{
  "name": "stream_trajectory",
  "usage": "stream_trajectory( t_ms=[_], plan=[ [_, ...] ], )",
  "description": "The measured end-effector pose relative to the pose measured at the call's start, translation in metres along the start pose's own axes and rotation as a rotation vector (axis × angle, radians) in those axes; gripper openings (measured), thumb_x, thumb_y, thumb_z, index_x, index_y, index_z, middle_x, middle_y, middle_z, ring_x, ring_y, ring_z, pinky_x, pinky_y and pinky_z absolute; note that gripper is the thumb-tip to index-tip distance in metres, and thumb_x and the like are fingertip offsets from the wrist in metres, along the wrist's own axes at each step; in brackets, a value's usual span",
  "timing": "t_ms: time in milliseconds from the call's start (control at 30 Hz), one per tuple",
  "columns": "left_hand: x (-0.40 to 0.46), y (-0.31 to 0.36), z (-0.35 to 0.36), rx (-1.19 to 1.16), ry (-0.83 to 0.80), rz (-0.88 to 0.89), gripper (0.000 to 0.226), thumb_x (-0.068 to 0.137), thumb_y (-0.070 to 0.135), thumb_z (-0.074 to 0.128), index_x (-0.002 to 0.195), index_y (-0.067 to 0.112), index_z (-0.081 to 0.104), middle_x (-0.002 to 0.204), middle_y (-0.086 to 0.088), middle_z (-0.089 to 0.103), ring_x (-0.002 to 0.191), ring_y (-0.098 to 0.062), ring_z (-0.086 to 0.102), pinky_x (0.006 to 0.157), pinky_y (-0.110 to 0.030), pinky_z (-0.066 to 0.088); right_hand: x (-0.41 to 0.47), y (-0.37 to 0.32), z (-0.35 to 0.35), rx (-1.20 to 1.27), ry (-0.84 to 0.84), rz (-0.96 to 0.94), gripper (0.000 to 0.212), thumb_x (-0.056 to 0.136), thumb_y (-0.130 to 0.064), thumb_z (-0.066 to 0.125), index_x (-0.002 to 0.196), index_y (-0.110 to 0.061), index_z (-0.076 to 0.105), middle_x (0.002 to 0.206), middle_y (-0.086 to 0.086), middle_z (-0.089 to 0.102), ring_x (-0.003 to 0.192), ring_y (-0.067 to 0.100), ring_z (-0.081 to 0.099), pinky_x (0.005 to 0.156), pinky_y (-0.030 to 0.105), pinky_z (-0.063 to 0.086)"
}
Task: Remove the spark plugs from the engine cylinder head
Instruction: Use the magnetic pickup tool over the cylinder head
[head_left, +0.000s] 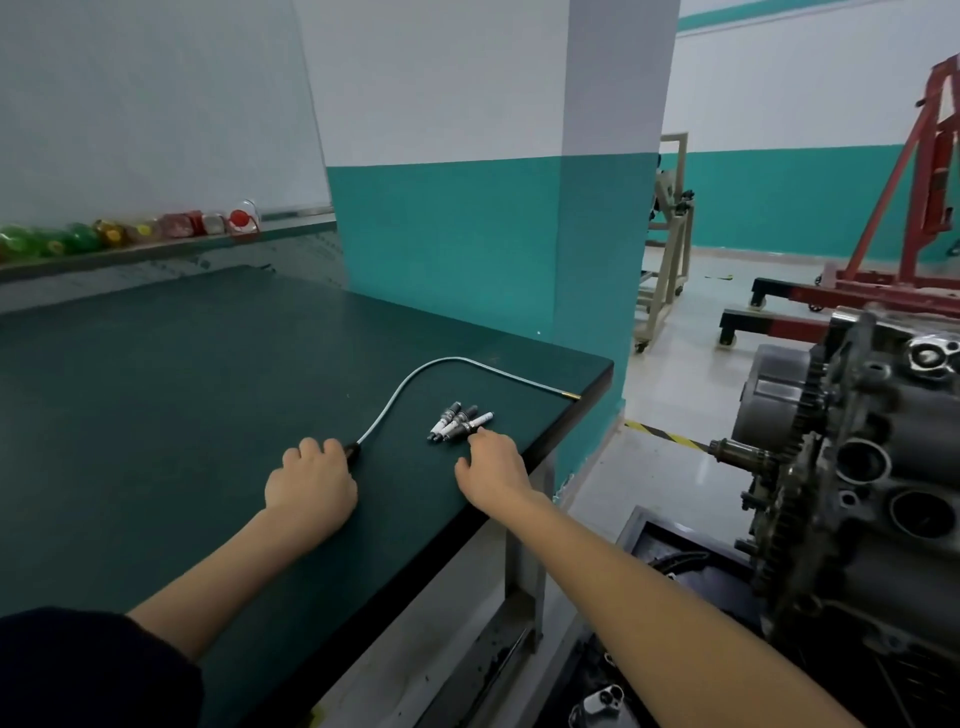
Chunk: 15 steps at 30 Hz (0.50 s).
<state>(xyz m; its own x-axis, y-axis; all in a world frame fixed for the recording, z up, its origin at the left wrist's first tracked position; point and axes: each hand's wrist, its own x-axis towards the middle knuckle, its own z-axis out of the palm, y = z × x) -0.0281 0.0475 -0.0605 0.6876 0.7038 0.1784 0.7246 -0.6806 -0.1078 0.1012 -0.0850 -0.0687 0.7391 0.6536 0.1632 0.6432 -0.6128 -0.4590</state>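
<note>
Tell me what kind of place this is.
Probably an auto repair or training workshop: a bare grey metal engine with gears stands on the right, a red steel engine hoist stands on the floor behind, and small white-and-metal spark plugs lie on the dark green matted workbench.

No legible text, label, brand, number or sign on any surface in view.

We see even, soft indoor light with faint shadows; glare shines on the pale floor (670, 374), and straight lines bend toward the edges.
</note>
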Motion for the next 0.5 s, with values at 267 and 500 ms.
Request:
stream_trajectory(
  t_ms=[267, 500],
  plan=[
    [-0.025, 0.056, -0.065, -0.381, 0.161, 0.229, 0.034, 0.093, 0.031, 0.046, 0.12, 0.011, 0.049, 0.118, -0.009, 0.05, 0.111, -0.027, 0.048, 0.083, -0.037, 0.043, -0.04, -0.009, -0.046, 0.156, 0.02, -0.05, 0.026, 0.09, -0.014, 0.044, 0.11, -0.002, 0.058, 0.114, 0.016, 0.058, 0.108, 0.033, 0.053, 0.088, 0.038, 0.045],
    [-0.08, 0.15, -0.141, -0.658, 0.251, 0.576, 0.02, 0.089, 0.018, 0.044, 0.101, 0.009, 0.057, 0.103, -0.013, 0.06, 0.099, -0.03, 0.055, 0.083, -0.041, 0.045, -0.11, 0.024, -0.15, -0.028, 0.267, -0.143, 0.029, 0.079, -0.007, 0.049, 0.108, -0.006, 0.056, 0.101, 0.018, 0.059, 0.097, 0.035, 0.056, 0.077, 0.04, 0.045]
  ],
)
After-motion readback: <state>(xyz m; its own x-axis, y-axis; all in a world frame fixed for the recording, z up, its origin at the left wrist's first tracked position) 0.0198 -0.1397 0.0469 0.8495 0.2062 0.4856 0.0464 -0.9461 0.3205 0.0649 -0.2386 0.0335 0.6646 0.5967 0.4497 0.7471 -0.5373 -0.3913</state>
